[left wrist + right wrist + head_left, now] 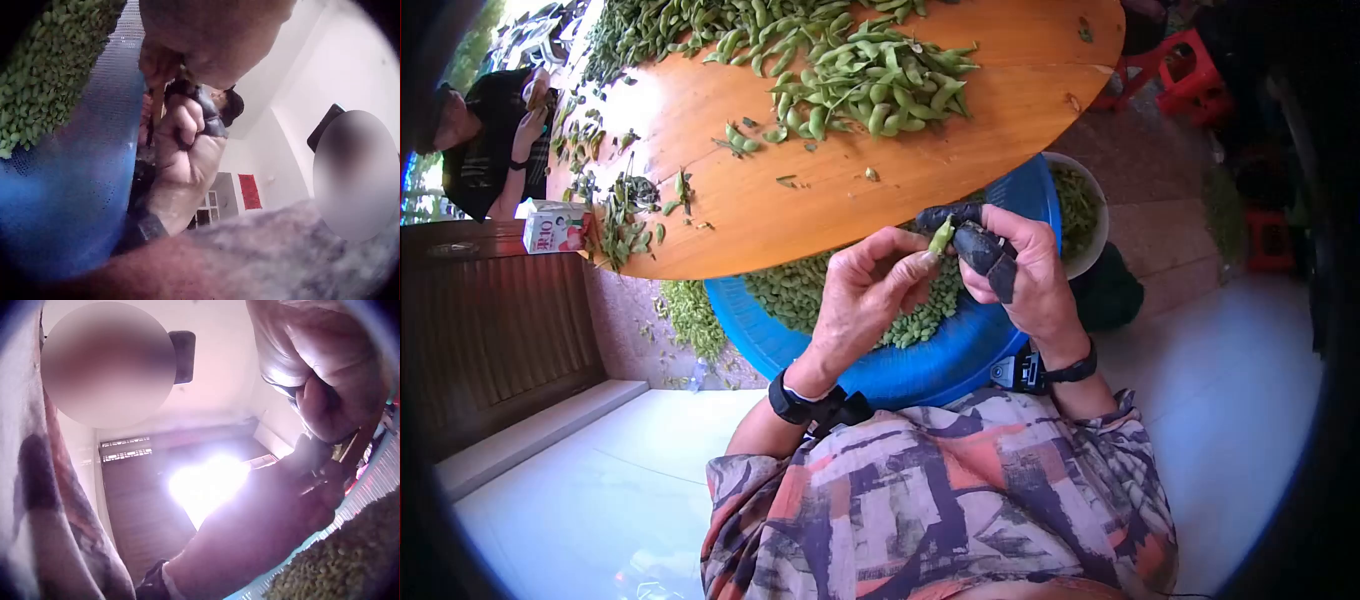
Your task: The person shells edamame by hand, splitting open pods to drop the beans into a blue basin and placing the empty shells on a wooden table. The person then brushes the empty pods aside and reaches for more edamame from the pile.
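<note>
Only the head view reaches the far left: a person (490, 150) in dark clothes at the upper left, then a small carton (555, 231) by the wooden table (745, 225), with a heap of pods (870, 95) across the top. Near the middle of that frame my left hand (862, 290) pinches a single green pod (941, 237) between thumb and finger, and right beside it my right hand (1035, 270) nips the pod's upper end between thumb and finger, both in black wraps (984, 252). Farther right are a pale bowl (1098, 255) and a red stool (1193, 75). The left wrist view alone gives me a red sheet (249, 191) on the white wall, and shows my right fingers curled in. The right wrist view alone catches a fierce glare (209, 484) at its centre, in front of brown panelling (134, 500). As for textures, left to right: the carton is boxy, the table glossy orange with a curved edge, the heaped pods plump and knobbly, the blue basket (890, 380) below my hands fine plastic mesh, its shelled beans (790, 295) small and rounded, the wraps dark and slightly shiny
</note>
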A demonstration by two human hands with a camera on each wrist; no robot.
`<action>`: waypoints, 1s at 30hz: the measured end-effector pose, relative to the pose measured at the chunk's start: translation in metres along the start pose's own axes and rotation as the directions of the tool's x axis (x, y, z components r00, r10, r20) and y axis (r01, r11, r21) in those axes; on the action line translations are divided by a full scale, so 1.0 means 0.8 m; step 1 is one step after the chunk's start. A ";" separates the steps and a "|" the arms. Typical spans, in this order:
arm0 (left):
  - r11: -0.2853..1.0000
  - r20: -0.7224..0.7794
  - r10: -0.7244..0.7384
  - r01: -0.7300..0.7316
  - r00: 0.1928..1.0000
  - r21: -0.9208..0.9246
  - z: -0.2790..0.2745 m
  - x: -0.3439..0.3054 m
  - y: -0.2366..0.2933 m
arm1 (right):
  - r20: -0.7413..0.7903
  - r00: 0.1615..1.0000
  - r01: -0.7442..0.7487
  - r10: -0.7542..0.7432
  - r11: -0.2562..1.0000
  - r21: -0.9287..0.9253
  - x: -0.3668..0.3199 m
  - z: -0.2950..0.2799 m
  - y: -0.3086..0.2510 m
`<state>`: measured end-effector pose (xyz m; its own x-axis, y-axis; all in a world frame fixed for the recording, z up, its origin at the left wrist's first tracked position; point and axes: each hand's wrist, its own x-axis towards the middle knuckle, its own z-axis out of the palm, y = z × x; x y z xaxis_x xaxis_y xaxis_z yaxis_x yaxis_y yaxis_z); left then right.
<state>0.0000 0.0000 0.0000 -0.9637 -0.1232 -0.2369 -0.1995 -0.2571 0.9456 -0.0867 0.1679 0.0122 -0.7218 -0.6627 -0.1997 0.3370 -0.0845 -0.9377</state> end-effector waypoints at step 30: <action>0.917 -0.043 -0.103 0.078 0.994 -0.390 0.001 0.005 -0.006 | 0.117 0.989 -0.089 0.093 0.995 -0.041 -0.010 0.006 -0.011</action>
<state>-0.0026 0.0013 -0.0055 -0.9296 -0.1375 -0.3420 -0.1886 -0.6197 0.7619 -0.0808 0.1702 0.0238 -0.6117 -0.7500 -0.2518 0.3750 0.0054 -0.9270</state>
